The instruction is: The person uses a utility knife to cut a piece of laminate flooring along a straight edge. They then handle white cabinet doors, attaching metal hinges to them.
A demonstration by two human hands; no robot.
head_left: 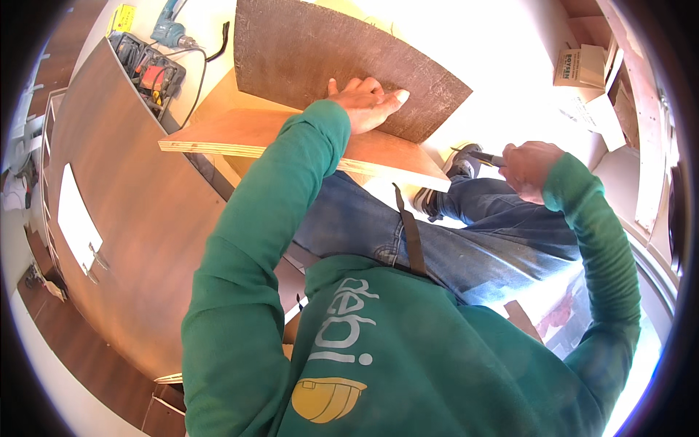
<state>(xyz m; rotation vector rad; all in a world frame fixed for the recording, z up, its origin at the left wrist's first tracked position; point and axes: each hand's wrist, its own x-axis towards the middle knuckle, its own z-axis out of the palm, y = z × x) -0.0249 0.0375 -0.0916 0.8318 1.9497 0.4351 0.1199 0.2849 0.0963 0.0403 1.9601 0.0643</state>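
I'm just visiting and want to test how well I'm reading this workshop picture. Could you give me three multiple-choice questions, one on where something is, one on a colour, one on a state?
1. Where does the left hand rest?
A. On the dark brown panel
B. On the tool case
C. On the knee

2. What colour is the person's sweatshirt?
A. Red
B. Green
C. White

3. How is the right hand?
A. Open and empty
B. Flat on the floor
C. Closed on a slim dark tool

Answers:
1 A, the fingers lie spread on the dark panel, which sits over the lighter plywood board.
2 B, both sleeves and the chest are green.
3 C, the fingers are curled and the tool's tip sticks out from the fist, above the jeans.
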